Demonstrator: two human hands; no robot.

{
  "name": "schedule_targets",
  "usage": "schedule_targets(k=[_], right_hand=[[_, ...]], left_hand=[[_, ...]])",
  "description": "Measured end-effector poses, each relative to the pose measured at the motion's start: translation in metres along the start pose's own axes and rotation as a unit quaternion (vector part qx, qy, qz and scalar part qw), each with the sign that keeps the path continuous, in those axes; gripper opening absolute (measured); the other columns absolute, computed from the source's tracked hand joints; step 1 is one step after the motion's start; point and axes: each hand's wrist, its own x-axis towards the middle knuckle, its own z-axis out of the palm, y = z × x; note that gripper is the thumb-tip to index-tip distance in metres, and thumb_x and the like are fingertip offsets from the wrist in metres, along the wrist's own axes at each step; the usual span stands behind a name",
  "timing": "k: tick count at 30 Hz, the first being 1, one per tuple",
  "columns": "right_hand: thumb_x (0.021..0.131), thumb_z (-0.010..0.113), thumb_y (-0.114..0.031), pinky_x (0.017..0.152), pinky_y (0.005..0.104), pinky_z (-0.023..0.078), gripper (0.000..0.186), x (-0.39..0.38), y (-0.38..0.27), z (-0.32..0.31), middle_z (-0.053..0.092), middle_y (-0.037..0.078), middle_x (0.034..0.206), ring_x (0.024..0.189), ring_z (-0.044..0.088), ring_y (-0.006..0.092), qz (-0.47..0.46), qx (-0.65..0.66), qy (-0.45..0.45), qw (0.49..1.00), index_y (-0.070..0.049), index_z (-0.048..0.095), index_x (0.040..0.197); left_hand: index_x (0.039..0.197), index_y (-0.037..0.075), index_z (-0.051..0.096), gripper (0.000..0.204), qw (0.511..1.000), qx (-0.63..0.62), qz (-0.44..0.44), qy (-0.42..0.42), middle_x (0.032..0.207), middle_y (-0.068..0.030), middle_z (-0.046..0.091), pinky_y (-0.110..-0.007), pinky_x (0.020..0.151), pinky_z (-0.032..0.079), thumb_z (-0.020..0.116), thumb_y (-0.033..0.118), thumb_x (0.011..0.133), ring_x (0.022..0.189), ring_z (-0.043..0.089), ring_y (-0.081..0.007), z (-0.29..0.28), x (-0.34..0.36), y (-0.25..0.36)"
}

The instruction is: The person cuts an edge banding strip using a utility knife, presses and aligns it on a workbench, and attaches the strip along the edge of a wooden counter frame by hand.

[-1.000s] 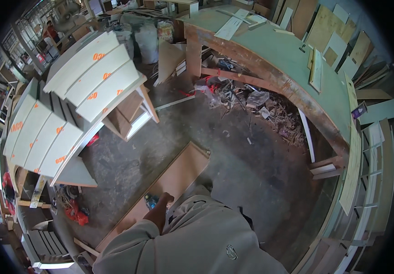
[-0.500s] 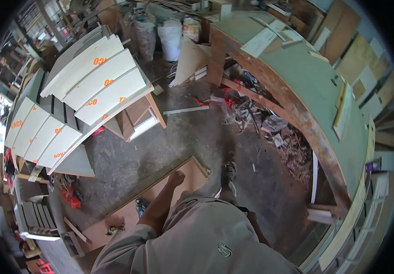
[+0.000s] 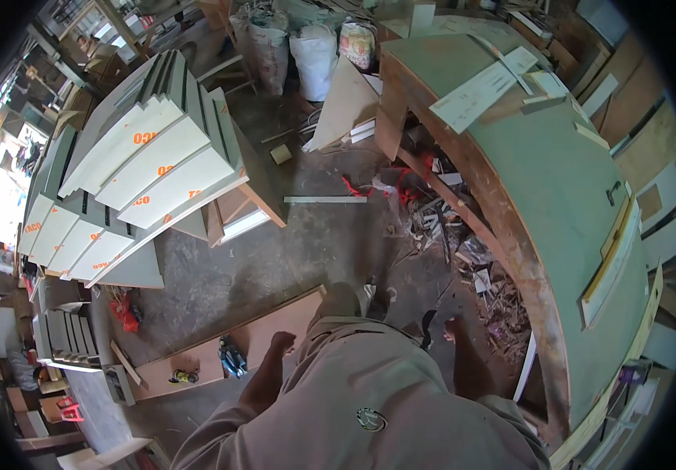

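Note:
My left hand [image 3: 282,341] hangs by my left side in a loose fist, above the edge of a long brown board [image 3: 205,362] low over the floor. Nothing shows in it. A teal and black tool [image 3: 232,358], perhaps a power tool, lies on the board near that hand. Farther left on the board is a small yellow and black object [image 3: 184,376], too small to name. To my right, my right hand [image 3: 454,327] is held away from my body with its fingers curled, and no object shows in it. A dark strap [image 3: 428,325] dangles between my waist and that hand.
Curved white panels [image 3: 165,149] are stacked at the left. A large curved bench with a green top [image 3: 526,180] sweeps along the right. Wood scraps [image 3: 502,305] and debris lie beneath it. Filled sacks [image 3: 314,63] stand at the back; a pale strip [image 3: 326,200] lies on the floor.
My view has shifted, and the teal tool, partly hidden before, now shows fully. My left hand is lower, nearer my side. My right hand, hidden earlier, has come into view.

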Motion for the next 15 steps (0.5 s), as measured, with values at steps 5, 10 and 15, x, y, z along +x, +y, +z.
schedule_targets(k=[5,10,15], right_hand=[[0.093,0.058,-0.033,0.078,0.0519,0.058,0.032,0.007,-0.128,0.004,0.072,0.022,0.098,0.086,0.072,0.0408,-0.271,-0.241,0.036,0.931,-0.005,0.067,0.105],[0.071,0.08,-0.029,0.064,0.0454,0.054,0.022,0.023,-0.206,0.06,0.066,0.013,0.07,0.067,0.067,0.0296,-0.636,-0.62,0.079,0.453,-0.01,0.071,0.079],[0.076,0.071,-0.024,0.079,0.05,0.058,0.019,0.016,-0.241,0.109,0.073,0.019,0.09,0.09,0.072,0.0369,-0.485,-0.633,0.047,0.601,-0.007,0.077,0.084]], left_hand=[[0.108,0.007,0.076,0.032,0.982,-0.136,0.127,0.041,0.096,-0.0172,0.076,-0.04,0.074,0.058,0.068,0.031,0.089,0.082,0.074,-0.0314,0.016,0.052,0.084],[0.091,0.012,0.076,0.017,0.863,0.405,0.299,0.053,0.099,-0.0123,0.076,-0.043,0.078,0.058,0.066,0.025,0.085,0.092,0.074,-0.031,-0.007,0.089,0.121],[0.093,0.008,0.074,0.017,0.894,0.381,0.237,-0.021,0.091,-0.0126,0.073,-0.045,0.07,0.058,0.061,0.018,0.089,0.087,0.074,-0.027,-0.064,0.099,0.149]])
